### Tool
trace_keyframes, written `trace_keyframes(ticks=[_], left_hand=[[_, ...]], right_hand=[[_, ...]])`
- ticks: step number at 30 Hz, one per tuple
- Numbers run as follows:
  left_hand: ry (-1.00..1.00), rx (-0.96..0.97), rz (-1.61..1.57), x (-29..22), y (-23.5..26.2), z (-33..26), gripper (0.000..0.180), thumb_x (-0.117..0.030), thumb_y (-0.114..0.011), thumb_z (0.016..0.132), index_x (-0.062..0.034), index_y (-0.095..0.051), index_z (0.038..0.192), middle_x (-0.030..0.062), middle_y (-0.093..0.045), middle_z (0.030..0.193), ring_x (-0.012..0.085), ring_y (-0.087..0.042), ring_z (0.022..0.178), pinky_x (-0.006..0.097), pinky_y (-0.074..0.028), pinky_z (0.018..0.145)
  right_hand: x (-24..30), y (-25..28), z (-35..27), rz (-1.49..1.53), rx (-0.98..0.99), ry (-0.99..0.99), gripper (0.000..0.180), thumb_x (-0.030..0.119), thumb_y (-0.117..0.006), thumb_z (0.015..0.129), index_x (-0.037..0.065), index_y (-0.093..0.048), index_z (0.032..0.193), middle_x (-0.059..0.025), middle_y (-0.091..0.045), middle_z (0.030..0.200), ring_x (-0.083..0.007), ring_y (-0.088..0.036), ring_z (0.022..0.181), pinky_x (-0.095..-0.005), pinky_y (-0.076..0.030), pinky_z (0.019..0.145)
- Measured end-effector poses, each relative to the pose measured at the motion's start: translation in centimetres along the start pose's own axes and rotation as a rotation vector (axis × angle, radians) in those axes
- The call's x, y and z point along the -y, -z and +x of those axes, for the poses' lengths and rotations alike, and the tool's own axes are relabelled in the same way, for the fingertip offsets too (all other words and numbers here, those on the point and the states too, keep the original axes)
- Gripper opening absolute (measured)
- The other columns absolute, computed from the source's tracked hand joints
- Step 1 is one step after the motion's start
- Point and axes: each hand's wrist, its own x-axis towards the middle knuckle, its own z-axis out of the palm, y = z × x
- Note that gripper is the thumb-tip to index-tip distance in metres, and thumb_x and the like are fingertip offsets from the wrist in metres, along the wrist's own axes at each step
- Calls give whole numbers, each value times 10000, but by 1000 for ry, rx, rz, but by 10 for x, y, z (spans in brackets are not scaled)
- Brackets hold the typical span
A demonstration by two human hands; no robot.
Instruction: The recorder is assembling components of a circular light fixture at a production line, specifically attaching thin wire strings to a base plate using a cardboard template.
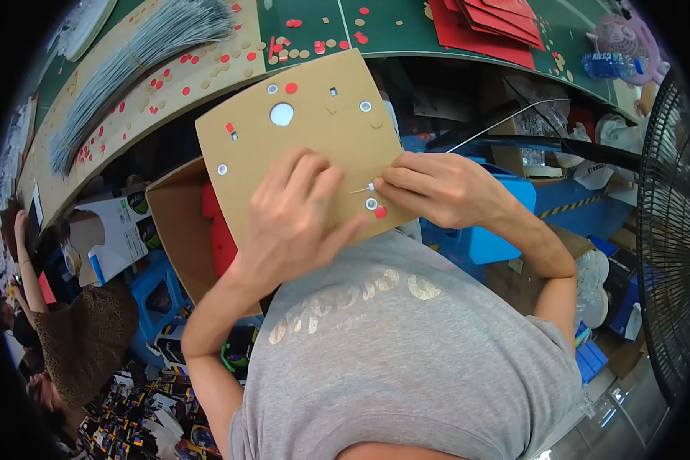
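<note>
The panel [299, 138] is matt cardboard set with shiny metal eyelets [365, 106]. Near the left end of the smooth green worktop [284, 9], the bundled strands [123, 69] show a dull grey sheen; toward its right end lie red sheets [479, 31] of paper or card and a glossy plastic bottle [612, 66]. The T-shirt [414, 360] is matt cloth with metallic-looking print [424, 287].

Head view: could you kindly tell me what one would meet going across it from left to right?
Bundle of thin grey strands, bare left hand, bare right hand, clear-and-blue plastic bottle, large round black fan.
</note>
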Motion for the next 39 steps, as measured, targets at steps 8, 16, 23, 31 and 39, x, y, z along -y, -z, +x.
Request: trace_keyframes(ticks=[8,16,23,31,39], left_hand=[[-246,33,196,3,-23,20,259,-140,-664,730,9,-658,941,118,-607,995,293,-593,1000,452,-499,971],[-144,79,49,27,19,-24,143,-17,-683,699,20,-593,804,143,-597,1050,336,-598,1150,559,-409,1139],[-1,-114,-169,31,9,-65,179,69,-702,723,9,-552,803,172,-550,1136,394,-522,1319,650,-339,1144],[217,-428,-359,36,-15,-77,259,-105,-623,816,-3,-584,1050,257,-427,1486,453,-353,1455,581,-236,1210],[546,-463,-1148,21,-37,-79,1039,-131,-625,780,-64,-53,1645,218,-243,1640,324,-287,1505,439,-211,1232]], right_hand=[[32,-14,11,113,-107,-376,632,327,-822,710,-72,-676,1178,-183,-651,1280,-360,-622,1193,-468,-523,1012],[25,-21,-14,64,-56,-452,817,478,-822,663,29,-661,1327,-118,-625,1411,-329,-580,1308,-548,-412,1121],[28,-5,13,65,-33,-395,639,373,-840,710,60,-706,1250,-128,-658,1349,-326,-623,1218,-528,-459,1060],[47,-46,61,337,-211,-248,411,15,-744,663,38,-772,1072,-42,-655,877,-175,-643,755,-297,-544,623],[45,-49,77,363,-231,-218,454,10,-741,657,39,-772,1109,-49,-652,818,-165,-634,690,-289,-534,579]])
